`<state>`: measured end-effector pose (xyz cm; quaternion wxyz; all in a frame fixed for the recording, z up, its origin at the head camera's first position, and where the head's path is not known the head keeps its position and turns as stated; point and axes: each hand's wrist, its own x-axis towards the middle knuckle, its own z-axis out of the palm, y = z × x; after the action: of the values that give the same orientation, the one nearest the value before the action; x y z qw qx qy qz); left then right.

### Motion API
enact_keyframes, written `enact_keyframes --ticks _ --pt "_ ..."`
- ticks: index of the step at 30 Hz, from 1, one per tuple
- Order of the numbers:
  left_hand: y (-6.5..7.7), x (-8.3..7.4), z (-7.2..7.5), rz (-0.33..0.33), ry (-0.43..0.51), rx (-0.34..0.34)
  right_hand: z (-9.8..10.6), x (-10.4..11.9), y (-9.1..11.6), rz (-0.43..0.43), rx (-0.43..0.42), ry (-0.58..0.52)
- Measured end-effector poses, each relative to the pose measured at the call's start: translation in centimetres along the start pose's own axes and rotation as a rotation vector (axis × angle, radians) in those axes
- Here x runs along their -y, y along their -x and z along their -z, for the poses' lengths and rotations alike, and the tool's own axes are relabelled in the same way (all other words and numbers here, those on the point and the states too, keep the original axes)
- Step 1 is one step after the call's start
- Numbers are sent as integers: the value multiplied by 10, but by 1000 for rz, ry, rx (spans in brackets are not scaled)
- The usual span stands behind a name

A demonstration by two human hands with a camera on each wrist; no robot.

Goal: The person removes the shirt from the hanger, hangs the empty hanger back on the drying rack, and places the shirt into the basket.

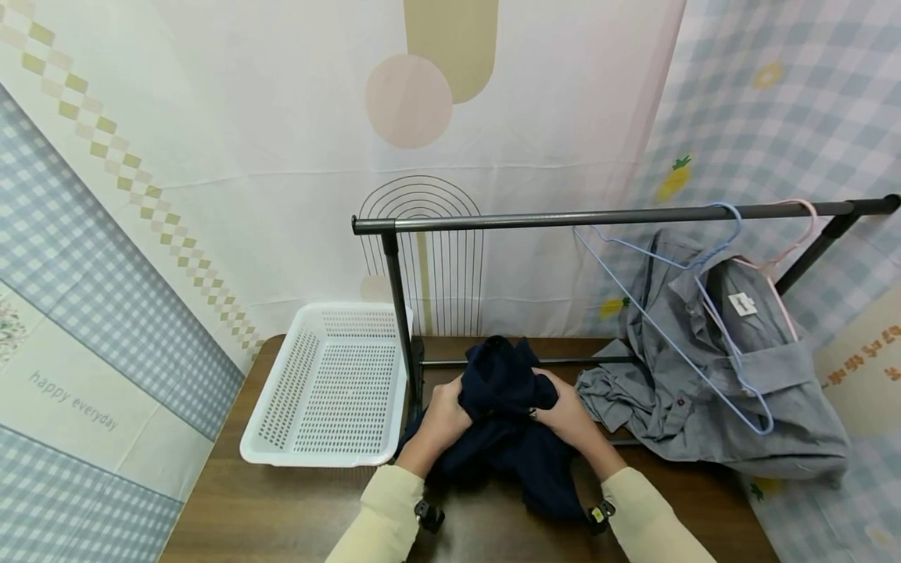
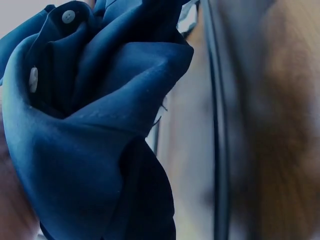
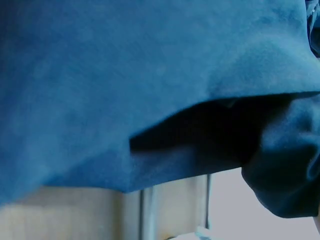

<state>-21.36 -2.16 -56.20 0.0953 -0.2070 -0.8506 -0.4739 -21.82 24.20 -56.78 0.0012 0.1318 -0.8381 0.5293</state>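
A dark navy button-up shirt (image 1: 501,383) is bunched up between both hands, its lower part trailing onto the wooden table. My left hand (image 1: 446,412) grips its left side, and my right hand (image 1: 561,407) grips the right side, fingers partly hidden in the cloth. White buttons (image 2: 68,16) show along an edge of the shirt in the left wrist view. Folds of the navy cloth (image 3: 125,90) fill most of the right wrist view and hide the right hand there.
A black clothes rack (image 1: 535,220) spans the table behind the hands. From it hang a bare blue hanger (image 1: 651,332) and a pink hanger (image 1: 809,219) bearing a grey shirt (image 1: 767,422). A white perforated basket (image 1: 256,450) stands left on the wooden table (image 1: 281,512).
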Motion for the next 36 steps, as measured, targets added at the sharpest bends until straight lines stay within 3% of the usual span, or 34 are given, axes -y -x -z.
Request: enact_keyframes --ticks 10,22,29,36 --pt "-6 -30 21 -72 8 -78 11 33 2 25 -34 19" --pt "-10 -62 55 -178 -10 -99 17 70 4 123 -75 -36" --pt "-11 -77 74 -240 -4 -85 15 87 6 167 -96 -65" --pt "-9 -88 98 -239 -68 -47 3 98 6 223 -70 -121"
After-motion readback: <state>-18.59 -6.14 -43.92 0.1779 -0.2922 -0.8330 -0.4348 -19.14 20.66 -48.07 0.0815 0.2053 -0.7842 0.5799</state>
